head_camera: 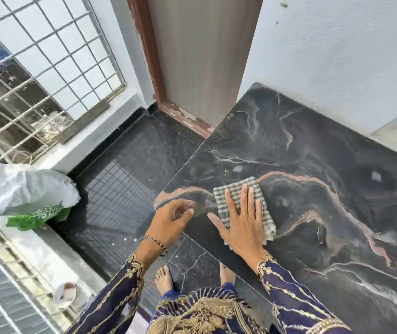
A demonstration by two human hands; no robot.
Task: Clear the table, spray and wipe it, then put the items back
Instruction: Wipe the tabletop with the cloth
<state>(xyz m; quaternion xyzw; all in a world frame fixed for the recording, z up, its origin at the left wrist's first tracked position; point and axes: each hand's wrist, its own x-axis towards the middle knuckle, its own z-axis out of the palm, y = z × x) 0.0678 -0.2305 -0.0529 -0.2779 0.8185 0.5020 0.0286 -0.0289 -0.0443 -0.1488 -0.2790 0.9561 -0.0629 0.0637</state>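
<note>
Right hand (pixel 241 227) flat, grip apart, pressing checked cloth (pixel 243 201) on table (pixel 313 189); left hand (pixel 171 220) loosely curled, empty.

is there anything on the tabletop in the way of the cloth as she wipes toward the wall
Nothing visible does. The right hand presses the checked cloth flat near the table corner, and the marble beyond it up to the wall is bare.

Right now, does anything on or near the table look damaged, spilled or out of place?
The table itself looks fine: the right hand presses a checked cloth flat near its corner, the left hand at the edge. The odd spot is the door frame, with paint flaking at its base.
</note>
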